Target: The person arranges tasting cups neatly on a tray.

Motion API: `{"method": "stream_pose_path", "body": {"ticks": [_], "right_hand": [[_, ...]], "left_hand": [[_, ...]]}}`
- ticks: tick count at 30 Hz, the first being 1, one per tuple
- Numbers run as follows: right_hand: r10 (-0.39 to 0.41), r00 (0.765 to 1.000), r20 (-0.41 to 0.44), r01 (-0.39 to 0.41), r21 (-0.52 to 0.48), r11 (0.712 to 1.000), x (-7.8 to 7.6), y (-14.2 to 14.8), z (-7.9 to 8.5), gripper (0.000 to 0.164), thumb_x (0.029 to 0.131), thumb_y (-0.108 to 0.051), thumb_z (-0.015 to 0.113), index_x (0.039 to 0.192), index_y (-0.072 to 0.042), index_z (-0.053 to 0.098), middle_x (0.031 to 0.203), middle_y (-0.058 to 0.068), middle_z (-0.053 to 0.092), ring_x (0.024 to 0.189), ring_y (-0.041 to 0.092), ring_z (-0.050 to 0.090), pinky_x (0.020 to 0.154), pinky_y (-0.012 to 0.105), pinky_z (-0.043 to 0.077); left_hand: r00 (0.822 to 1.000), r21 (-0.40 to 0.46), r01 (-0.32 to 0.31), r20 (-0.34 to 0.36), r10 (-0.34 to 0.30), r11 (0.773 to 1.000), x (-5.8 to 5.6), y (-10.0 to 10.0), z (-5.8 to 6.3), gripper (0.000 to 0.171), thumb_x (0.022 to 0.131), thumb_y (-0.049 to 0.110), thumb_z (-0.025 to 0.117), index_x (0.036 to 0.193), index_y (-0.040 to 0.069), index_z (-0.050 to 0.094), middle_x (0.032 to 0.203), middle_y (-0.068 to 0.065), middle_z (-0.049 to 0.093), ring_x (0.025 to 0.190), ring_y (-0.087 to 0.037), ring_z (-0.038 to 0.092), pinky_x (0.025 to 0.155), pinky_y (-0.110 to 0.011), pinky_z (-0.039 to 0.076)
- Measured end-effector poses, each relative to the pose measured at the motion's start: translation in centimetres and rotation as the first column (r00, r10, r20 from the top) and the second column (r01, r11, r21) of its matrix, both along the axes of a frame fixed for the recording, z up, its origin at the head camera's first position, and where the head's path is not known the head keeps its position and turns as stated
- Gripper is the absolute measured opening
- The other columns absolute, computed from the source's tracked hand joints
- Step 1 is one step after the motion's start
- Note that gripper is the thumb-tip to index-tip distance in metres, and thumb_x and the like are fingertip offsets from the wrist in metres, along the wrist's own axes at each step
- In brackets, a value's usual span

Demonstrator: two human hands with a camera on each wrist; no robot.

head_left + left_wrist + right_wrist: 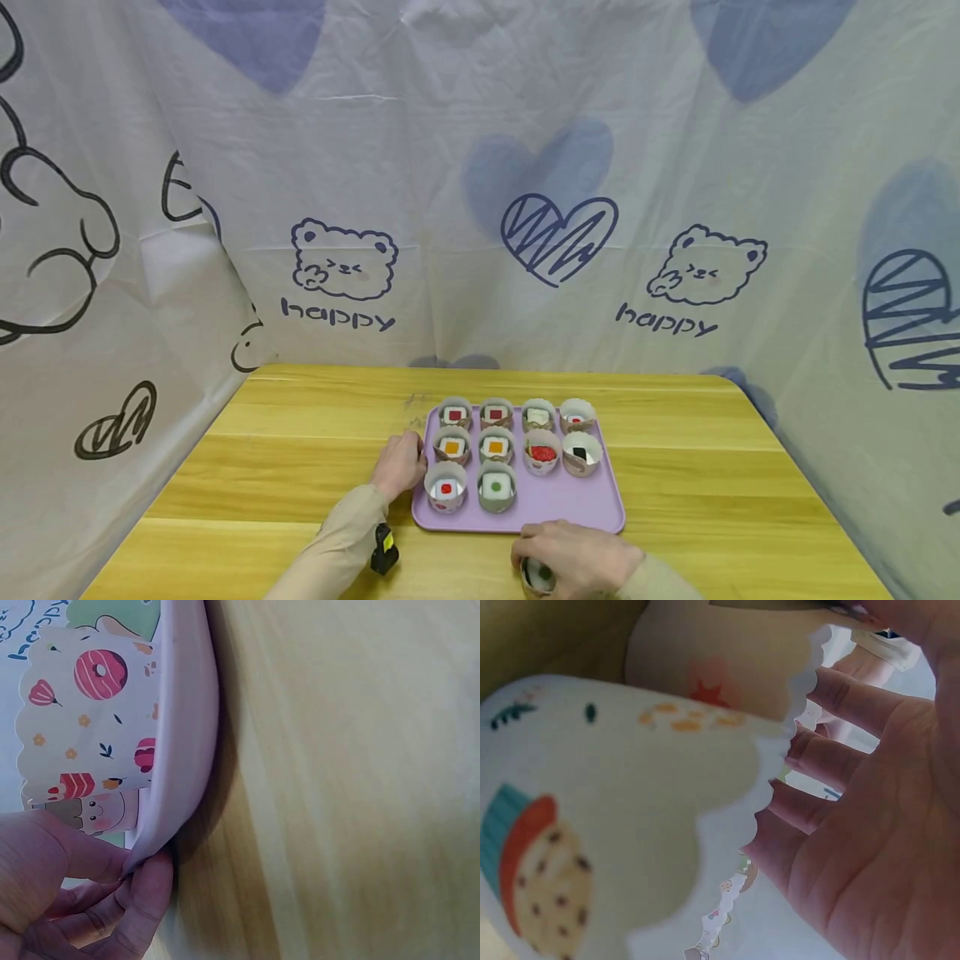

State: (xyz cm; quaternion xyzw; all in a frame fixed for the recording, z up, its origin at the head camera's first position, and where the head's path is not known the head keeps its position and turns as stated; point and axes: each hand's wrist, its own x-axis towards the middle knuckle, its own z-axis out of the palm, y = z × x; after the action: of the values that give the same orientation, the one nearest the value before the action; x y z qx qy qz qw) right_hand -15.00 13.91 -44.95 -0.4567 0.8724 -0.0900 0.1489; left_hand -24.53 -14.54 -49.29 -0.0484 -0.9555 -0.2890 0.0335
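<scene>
My left hand point(400, 467) pinches the left rim of a lilac tray point(517, 518) between thumb and fingers. The left wrist view shows the tray rim point(187, 712) beside a donut-printed paper cup point(90, 735). Near the front of the table, my right hand point(573, 557) grips a paper baking cup point(531, 587) that contains a white piece with a green dot. Up close, the right fingers point(840, 761) lie at scalloped cup rims, by a muffin-printed cup point(630, 825) and a cup with a red star point(697, 652).
Several paper cups stand in rows on the tray, among them one with red filling point(542, 453) and one with a green-dotted piece point(497, 487). The wooden table point(712, 467) meets a printed cloth point(450, 275) behind and at both sides.
</scene>
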Motion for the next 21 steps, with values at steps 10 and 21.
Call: {"method": "stream_pose_path", "body": {"ticks": [10,21], "right_hand": [[-0.010,1.000,-0.009,0.010,0.002,1.000,0.16,-0.04,-0.09,0.037,0.083,-0.055,0.075,0.107,-0.028,0.065,0.099,-0.017,0.059,0.087,-0.005,0.051,0.082,0.018,0.050],[0.000,0.999,-0.038,0.000,-0.010,1.000,0.00,0.03,-0.22,0.038,0.082,-0.055,0.076,0.106,-0.028,0.065,0.098,-0.017,0.058,0.085,-0.005,0.051,0.079,0.016,0.050]], "left_hand": [[1.000,0.000,0.002,0.001,-0.002,1.000,0.02,0.04,-0.18,0.005,0.087,-0.001,0.064,0.090,-0.004,0.063,0.079,-0.015,0.065,0.067,-0.021,0.059,0.056,-0.029,0.048],[1.000,0.014,-0.004,0.021,0.004,1.000,-0.19,0.12,-0.29,0.004,0.087,0.000,0.064,0.089,-0.003,0.062,0.077,-0.013,0.063,0.066,-0.020,0.057,0.055,-0.028,0.047]]}}
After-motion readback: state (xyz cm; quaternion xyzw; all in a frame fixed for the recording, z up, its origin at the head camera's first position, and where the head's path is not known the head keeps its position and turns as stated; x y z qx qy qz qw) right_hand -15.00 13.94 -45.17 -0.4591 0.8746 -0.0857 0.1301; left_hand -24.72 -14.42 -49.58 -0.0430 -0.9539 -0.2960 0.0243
